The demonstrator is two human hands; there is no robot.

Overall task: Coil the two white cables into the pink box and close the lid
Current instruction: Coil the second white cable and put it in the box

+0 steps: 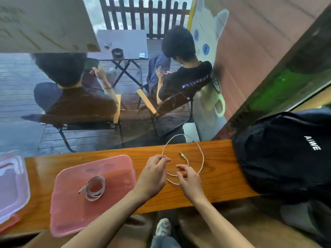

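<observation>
One white cable [94,188] lies coiled inside the open pink box [75,215] on the wooden counter. The second white cable [201,159] forms a wide loose loop to the right of the box, its plug end resting inside the loop. My left hand [152,173] pinches this cable at the loop's left side. My right hand [188,179] grips the cable at the loop's near side. The clear pink-edged lid [12,187] lies to the left of the box.
A black backpack [286,158] fills the counter's right end. The wooden counter [220,187] runs along a window. Beyond the glass, two people sit on folding chairs by a small table on a deck.
</observation>
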